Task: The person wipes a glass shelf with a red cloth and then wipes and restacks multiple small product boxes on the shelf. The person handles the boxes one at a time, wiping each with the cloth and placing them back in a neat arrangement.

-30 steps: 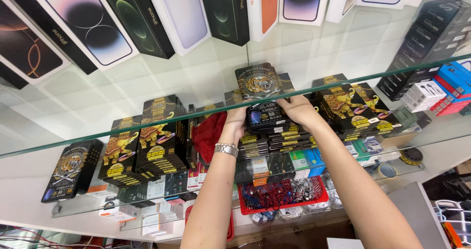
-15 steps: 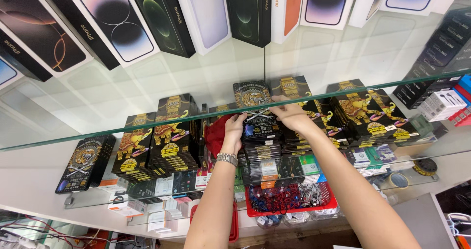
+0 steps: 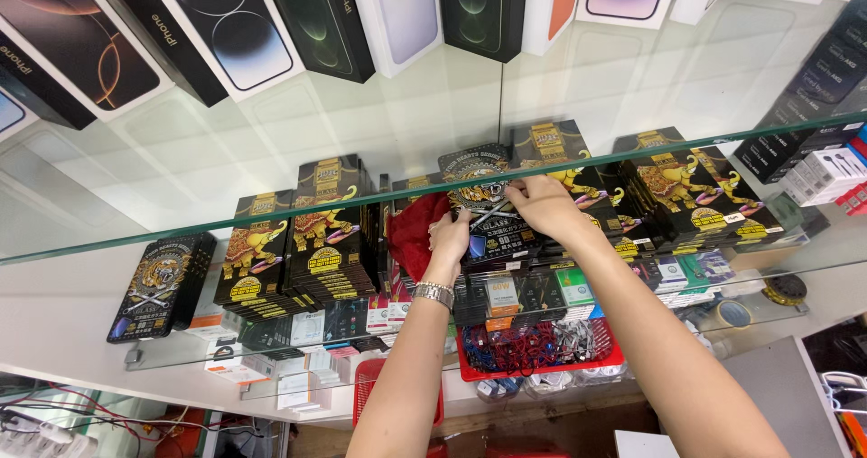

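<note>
Both my hands reach under the glass shelf edge to a stack of black flat boxes with a gold tiger print on the middle shelf. My left hand, with a metal watch on the wrist, grips the stack's lower left side. My right hand holds its upper right edge, fingers curled over the top box. A red cloth lies just left of the stack, behind my left hand.
Stacks of black boxes with gold elephant prints stand left, similar stacks right. A single tiger box leans at far left. Phone boxes line the top shelf. A red basket of cables sits below.
The view has shifted slightly. My hands have stayed on the tiger box stack, the right hand sliding a little along its top edge.
</note>
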